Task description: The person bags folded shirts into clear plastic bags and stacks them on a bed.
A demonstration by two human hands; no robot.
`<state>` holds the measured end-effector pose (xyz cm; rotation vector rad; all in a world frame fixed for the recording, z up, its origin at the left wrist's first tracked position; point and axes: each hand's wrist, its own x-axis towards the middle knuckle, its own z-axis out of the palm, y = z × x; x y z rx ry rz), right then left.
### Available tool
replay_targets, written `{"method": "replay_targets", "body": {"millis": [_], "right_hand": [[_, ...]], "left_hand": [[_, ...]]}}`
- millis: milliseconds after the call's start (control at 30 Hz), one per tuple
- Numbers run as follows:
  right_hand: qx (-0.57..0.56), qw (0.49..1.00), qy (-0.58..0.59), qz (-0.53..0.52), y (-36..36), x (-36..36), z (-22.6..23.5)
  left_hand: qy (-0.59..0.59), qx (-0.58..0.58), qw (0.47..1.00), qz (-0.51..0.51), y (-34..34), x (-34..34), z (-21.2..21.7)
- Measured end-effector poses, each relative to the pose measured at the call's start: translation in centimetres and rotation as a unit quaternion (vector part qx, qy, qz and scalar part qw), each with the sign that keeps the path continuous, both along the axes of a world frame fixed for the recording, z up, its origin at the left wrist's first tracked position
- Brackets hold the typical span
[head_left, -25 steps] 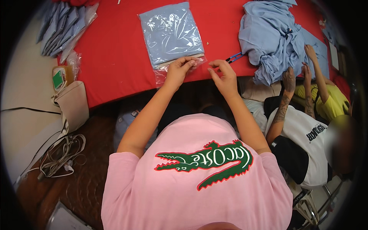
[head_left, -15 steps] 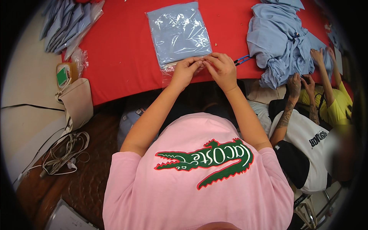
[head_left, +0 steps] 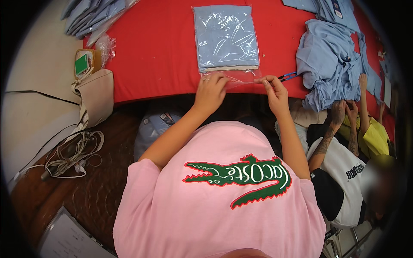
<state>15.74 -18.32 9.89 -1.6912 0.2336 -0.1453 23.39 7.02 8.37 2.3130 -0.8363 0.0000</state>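
Note:
A folded light-blue garment [head_left: 224, 41] lies flat inside a clear plastic bag [head_left: 238, 77] on the red-covered table, its near end showing a pale strip. The loose plastic of the bag's near edge stretches between my two hands. My left hand [head_left: 211, 92] pinches that edge on the left, with its fingers curled. On the right, my right hand [head_left: 276, 93] holds the corner between thumb and fingertips. Blue-handled thread snips [head_left: 288, 76] rest just beyond my right hand, partly beside a heap of blue garments [head_left: 327, 60].
Bagged garments [head_left: 97, 15] are stacked at the far left of the red table [head_left: 146, 56]. An amber container with a green item [head_left: 84, 63], a beige bag [head_left: 97, 92] and coiled cables [head_left: 77, 155] sit at left. Two co-workers' hands [head_left: 344, 112] handle garments at right.
My hands were together at the bag's near edge; now they have moved apart, drawing the plastic out between them. The whole view has shifted, so the table items appear farther right.

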Motion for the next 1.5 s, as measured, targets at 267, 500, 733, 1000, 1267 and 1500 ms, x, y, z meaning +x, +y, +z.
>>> {"method": "replay_targets", "body": {"millis": [267,500,733,1000,1267,1500], "right_hand": [[-0.054,0.995,0.071,0.040,-0.7,-1.5,-2.1],[0.108,0.987,0.018,-0.114,1.5,5.8,-1.9],[-0.106,0.961,0.172,-0.187,2.6,9.9,-2.2],[-0.441,0.876,0.113,-0.157,1.8,10.6,-4.1],[-0.508,0.855,-0.077,-0.063,4.3,15.4,-2.6],[-0.488,0.871,-0.037,-0.049,4.4,17.4,-5.2]], "left_hand": [[0.007,-0.014,1.000,-0.012,7.6,-0.9,-0.4],[0.203,-0.191,0.956,0.093,3.7,3.6,1.4],[0.345,-0.127,0.914,0.172,0.8,8.1,-1.5],[0.073,0.056,0.980,0.178,0.4,8.4,-0.8],[-0.147,0.094,0.984,-0.043,-6.2,14.8,0.3],[-0.088,0.133,0.986,-0.040,-6.1,17.4,-2.6]]}}
